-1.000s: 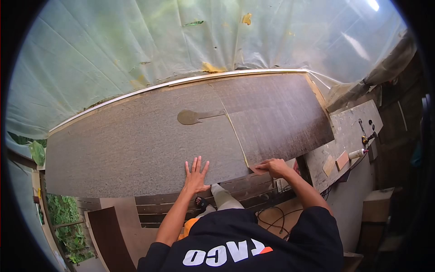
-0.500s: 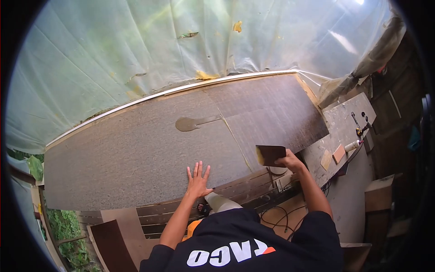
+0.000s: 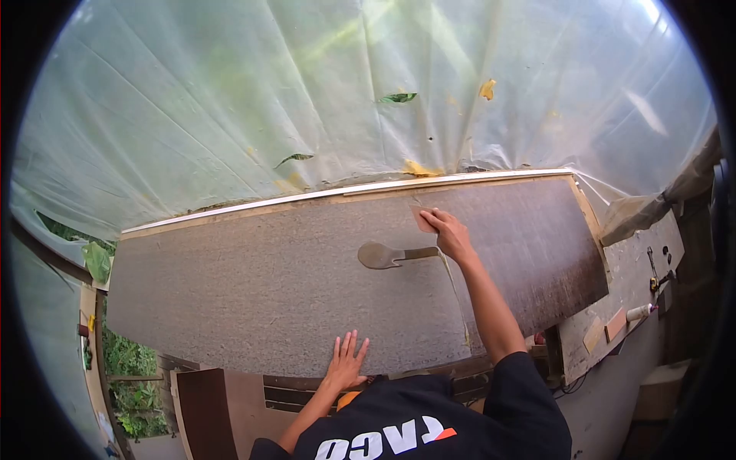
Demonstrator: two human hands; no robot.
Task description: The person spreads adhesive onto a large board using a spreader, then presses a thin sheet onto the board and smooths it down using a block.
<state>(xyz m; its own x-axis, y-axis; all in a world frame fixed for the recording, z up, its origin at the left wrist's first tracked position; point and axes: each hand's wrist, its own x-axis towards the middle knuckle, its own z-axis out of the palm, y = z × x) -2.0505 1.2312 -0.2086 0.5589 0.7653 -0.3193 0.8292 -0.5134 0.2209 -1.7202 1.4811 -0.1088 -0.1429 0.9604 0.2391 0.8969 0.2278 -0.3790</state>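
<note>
My right hand (image 3: 451, 232) grips a thin flat brown spreader (image 3: 422, 220), its edge at the surface of a large brown board (image 3: 245, 284), towards the far side. Just below the hand lies a glossy brown puddle (image 3: 379, 256) with a narrow tail running right. From that tail a pale wet streak (image 3: 458, 299) runs down towards the near edge. My left hand (image 3: 347, 360) rests with fingers spread on the board by its near edge, holding nothing.
Translucent plastic sheeting (image 3: 268, 100) hangs behind the board, with a white strip (image 3: 307, 195) along its far edge. To the right, a worktable (image 3: 571, 356) carries a tube (image 3: 641, 313), small flat blocks (image 3: 616, 325) and a tool (image 3: 661, 280). Brown panels (image 3: 205, 410) stand at lower left.
My right hand has carried the spreader from off the near edge to the far part of the board. My left hand stays by the near edge. The camera view has shifted.
</note>
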